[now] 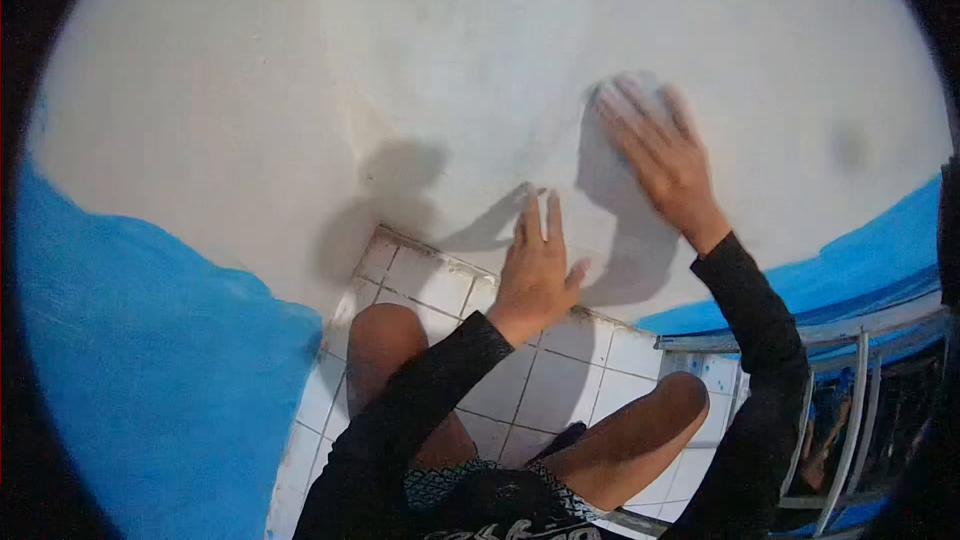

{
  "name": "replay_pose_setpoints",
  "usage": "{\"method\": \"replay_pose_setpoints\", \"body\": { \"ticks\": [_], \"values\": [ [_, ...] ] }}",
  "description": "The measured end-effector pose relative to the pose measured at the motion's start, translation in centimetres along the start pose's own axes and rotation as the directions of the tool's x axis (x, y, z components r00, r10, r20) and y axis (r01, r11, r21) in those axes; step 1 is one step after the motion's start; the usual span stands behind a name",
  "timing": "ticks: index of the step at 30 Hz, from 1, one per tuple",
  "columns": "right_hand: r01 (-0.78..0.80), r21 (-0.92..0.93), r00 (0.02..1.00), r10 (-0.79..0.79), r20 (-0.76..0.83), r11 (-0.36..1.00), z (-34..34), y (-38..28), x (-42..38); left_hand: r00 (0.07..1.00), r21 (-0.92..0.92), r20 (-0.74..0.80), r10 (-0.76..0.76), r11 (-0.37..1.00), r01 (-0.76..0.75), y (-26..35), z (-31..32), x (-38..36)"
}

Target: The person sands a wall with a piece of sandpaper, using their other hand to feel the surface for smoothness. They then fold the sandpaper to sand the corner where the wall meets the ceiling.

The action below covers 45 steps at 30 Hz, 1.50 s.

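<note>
My right hand [662, 162] is against the pale wall [480, 60], its fingers stretched upward and held near each other. A whitish-grey patch shows around its fingertips, perhaps a thin piece under them; the fingers are smeared by motion and I cannot make it out. Lower and to the left, my left hand [540, 268] reaches toward the wall's foot with fingers apart and thumb out. Nothing is in it. Its fingertips look whitish and are at or close to the wall. Both hands cast dark shadows on the wall.
Blue paint [170, 370] covers the lower wall at left, and a blue band [880, 240] runs at right. White floor tiles [500, 380] lie below, between my bent knees [385, 340]. A metal-framed rack [850, 420] stands at the lower right.
</note>
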State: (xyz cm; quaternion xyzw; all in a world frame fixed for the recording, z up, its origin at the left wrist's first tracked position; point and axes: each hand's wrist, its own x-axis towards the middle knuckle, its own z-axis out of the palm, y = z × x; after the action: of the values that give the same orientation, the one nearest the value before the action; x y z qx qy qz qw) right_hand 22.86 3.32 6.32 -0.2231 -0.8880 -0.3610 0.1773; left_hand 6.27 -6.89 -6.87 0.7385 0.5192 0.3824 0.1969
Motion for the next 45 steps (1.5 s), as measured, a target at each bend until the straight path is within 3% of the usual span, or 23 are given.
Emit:
{"method": "replay_pose_setpoints", "body": {
  "ticks": [1, 3, 5, 9, 11, 12, 15, 19, 23, 25, 26, 28, 29, 31, 33, 35, 37, 38, 43, 45],
  "values": [
    [0.030, 0.160, 0.991, -0.050, 0.124, 0.987, 1.3, -1.0, -1.4, 0.997, -0.015, 0.068, -0.021, 1.000, 0.022, -0.2, 0.5, -0.2],
    [0.122, 0.139, 0.977, -0.144, 0.157, 0.983, 2.3, -3.0, -4.0, 0.997, -0.058, 0.080, 0.002, 0.998, 0.003, -0.1, 1.0, -0.8],
    [0.216, 0.129, 0.952, -0.239, 0.193, 0.968, 2.6, -2.5, -4.6, 0.926, 0.040, 0.374, -0.048, 0.999, 0.036, 0.7, 0.3, -1.2],
    [0.072, 0.014, 0.979, -0.074, 0.192, 0.997, 0.2, -1.1, -5.4, 0.920, 0.087, 0.389, -0.034, 0.996, 0.000, 0.6, -0.1, -2.0],
    [0.058, 0.090, 0.982, -0.073, 0.174, 0.994, 2.6, -1.9, -7.9, 0.893, 0.116, 0.446, -0.066, 0.993, 0.016, 1.0, -1.5, -1.9],
    [0.052, 0.200, 0.955, -0.108, 0.278, 0.978, 3.2, -3.2, -8.7, 0.862, 0.150, 0.497, -0.099, 0.988, 0.027, 1.0, -2.0, -2.0],
    [0.254, 0.131, 0.925, -0.281, 0.256, 0.958, 4.9, -4.3, -10.3, 0.849, 0.286, 0.513, -0.126, 0.958, -0.031, 0.2, -1.7, -2.5],
    [0.182, 0.160, 0.914, -0.227, 0.337, 0.970, 0.7, -2.5, -6.9, 0.801, 0.329, 0.588, -0.109, 0.938, -0.114, -0.4, -2.3, -2.8],
    [0.088, 0.099, 0.955, -0.113, 0.275, 0.991, 1.9, -3.2, -8.2, 0.854, 0.236, 0.518, -0.053, 0.968, -0.084, -0.6, -2.2, -2.6],
    [0.215, 0.170, 0.889, -0.265, 0.373, 0.962, 5.7, -4.8, -11.7, 0.843, 0.278, 0.534, -0.061, 0.955, -0.107, -0.4, -2.0, -2.7],
    [0.209, 0.158, 0.892, -0.255, 0.374, 0.965, 5.9, -5.1, -12.0, 0.835, 0.320, 0.545, -0.076, 0.939, -0.124, -0.2, -1.9, -2.6],
    [0.271, 0.138, 0.916, -0.299, 0.266, 0.953, 6.2, -5.7, -11.6, 0.800, 0.321, 0.593, -0.091, 0.938, -0.132, 0.0, -1.7, -2.4],
    [0.267, 0.142, 0.918, -0.296, 0.265, 0.953, 6.0, -5.4, -11.6, 0.763, 0.322, 0.636, -0.118, 0.939, -0.123, 0.1, -1.6, -2.4],
    [0.080, 0.169, 0.971, -0.115, 0.209, 0.982, 3.5, -3.7, -9.5, 0.751, 0.292, 0.650, -0.117, 0.951, -0.104, 0.1, -1.6, -2.3],
    [0.004, 0.017, 0.998, -0.005, 0.070, 1.000, 1.4, -2.1, -7.8, 0.740, 0.255, 0.664, -0.108, 0.963, -0.088, 0.1, -1.5, -2.3],
    [-0.034, 0.054, 0.996, 0.030, 0.082, 0.998, 1.5, -2.4, -8.0, 0.735, 0.274, 0.664, -0.137, 0.959, -0.069, 0.1, -1.4, -1.9],
    [0.014, 0.201, 0.974, -0.059, 0.221, 0.980, 4.9, -5.1, -10.7, 0.747, 0.301, 0.653, -0.121, 0.947, -0.110, -0.4, -0.9, -1.6],
    [0.144, 0.184, 0.940, -0.193, 0.283, 0.972, 5.6, -5.9, -11.3, 0.760, 0.331, 0.639, -0.118, 0.934, -0.133, -0.6, -0.6, -1.4],
    [0.109, 0.186, 0.967, -0.147, 0.207, 0.977, 5.1, -5.2, -10.2, 0.753, 0.380, 0.639, -0.161, 0.916, -0.127, -0.4, -0.6, -1.1],
    [0.000, 0.048, 0.995, -0.005, 0.096, 0.999, 2.6, -3.6, -8.4, 0.744, 0.356, 0.652, -0.146, 0.925, -0.131, -0.4, -0.6, -1.6]
  ]
}}
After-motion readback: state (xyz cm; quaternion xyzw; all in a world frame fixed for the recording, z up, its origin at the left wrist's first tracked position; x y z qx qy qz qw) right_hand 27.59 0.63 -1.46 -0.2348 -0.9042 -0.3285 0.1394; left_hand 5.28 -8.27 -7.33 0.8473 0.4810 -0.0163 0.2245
